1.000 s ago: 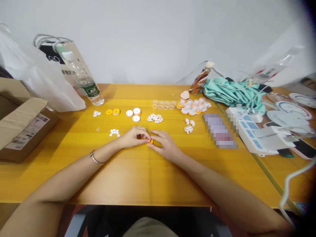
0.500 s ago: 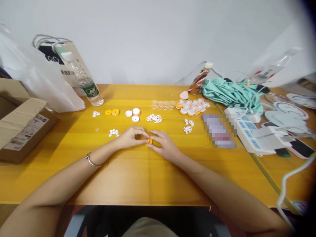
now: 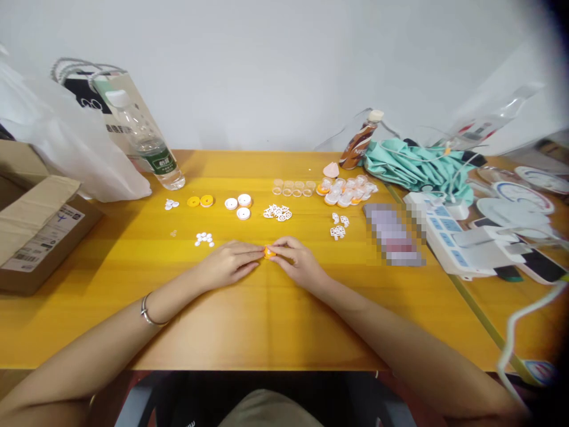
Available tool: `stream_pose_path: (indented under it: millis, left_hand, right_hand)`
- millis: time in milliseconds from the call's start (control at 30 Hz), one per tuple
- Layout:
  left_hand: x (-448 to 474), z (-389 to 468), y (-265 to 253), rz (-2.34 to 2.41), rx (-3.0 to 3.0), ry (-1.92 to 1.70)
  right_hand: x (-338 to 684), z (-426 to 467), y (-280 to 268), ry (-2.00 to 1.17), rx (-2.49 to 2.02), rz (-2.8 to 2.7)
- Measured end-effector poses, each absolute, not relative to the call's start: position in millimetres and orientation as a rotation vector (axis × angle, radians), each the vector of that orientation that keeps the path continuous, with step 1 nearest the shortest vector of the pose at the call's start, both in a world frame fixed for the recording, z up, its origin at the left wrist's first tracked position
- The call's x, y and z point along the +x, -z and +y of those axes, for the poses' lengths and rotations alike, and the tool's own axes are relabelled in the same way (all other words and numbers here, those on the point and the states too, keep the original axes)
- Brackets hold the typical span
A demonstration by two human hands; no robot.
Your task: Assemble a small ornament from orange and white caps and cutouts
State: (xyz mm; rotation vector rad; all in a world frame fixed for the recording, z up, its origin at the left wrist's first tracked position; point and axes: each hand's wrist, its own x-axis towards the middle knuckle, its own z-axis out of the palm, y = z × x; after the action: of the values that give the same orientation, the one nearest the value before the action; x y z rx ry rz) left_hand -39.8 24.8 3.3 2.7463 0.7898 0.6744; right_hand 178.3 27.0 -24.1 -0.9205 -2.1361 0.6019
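A small orange round piece (image 3: 269, 252) with something white on top is on the table in front of me. My right hand (image 3: 299, 261) pinches it between thumb and fingertips. On its other side, my left hand (image 3: 233, 261) lies low with straight fingers, the tips at the piece's left edge. Just beyond my hands are a pile of white openwork discs (image 3: 278, 213) and three white round cups (image 3: 243, 213). Small white caps (image 3: 204, 239) lie scattered beyond my left wrist. Two yellow discs (image 3: 207, 201) sit farther back.
Clear cups (image 3: 296, 188) stand in a row beside assembled orange-and-clear pieces (image 3: 349, 193). More white parts (image 3: 339, 225) lie right of centre. A cardboard box (image 3: 44, 237) and water bottle (image 3: 155, 154) occupy the left; a phone (image 3: 393, 237), power strip (image 3: 448, 234) and brown bottle (image 3: 361, 141) the right.
My left hand has loosened its pinch, moved slightly left and nearer, and straightened its fingers. My right thumb and fingers have closed on the orange piece, whose top now shows white.
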Motion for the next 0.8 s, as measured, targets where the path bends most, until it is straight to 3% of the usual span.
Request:
stream_pose_path:
  millis: [267,800]
  left_hand:
    - [-40.5,23.3,-4.0,0.818,2.759,-0.678]
    - [-42.5,23.1,-0.7,0.853,2.791,-0.613]
  right_hand:
    - [178.7,25.4,20.4,-0.697,-0.949,-2.009]
    - [178.9,23.1,27.2,-0.552,-0.927,-2.108]
